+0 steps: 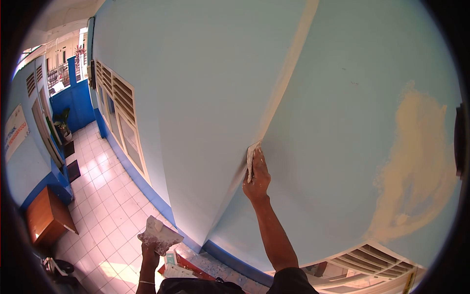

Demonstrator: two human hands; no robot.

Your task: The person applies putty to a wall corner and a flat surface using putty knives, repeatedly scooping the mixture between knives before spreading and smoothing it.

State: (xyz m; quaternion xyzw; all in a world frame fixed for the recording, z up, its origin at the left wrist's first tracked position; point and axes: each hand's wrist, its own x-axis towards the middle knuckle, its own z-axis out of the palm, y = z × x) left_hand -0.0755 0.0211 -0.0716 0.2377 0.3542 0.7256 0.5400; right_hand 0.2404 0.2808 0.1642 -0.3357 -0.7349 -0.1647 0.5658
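My right hand (257,172) is raised to the light blue wall (205,88). Its fingers are closed on a flat, whitish scraper (251,156), whose edge touches the wall's vertical corner. Above it a cream-coloured strip of filler (288,68) runs up along that corner. Low on the left, my left hand (149,255) holds up a flat board (159,237) smeared with grey-white paste, a lump of it on top. The board is apart from the wall and hides part of the fingers. A large cream patch (416,157) covers the wall at the right.
Louvred windows (117,93) stand along the left wall, with another (367,259) at the lower right. A wooden desk (46,215) and a potted plant (63,125) are beside the tiled floor (105,196). A red-edged surface (196,259) with objects lies below.
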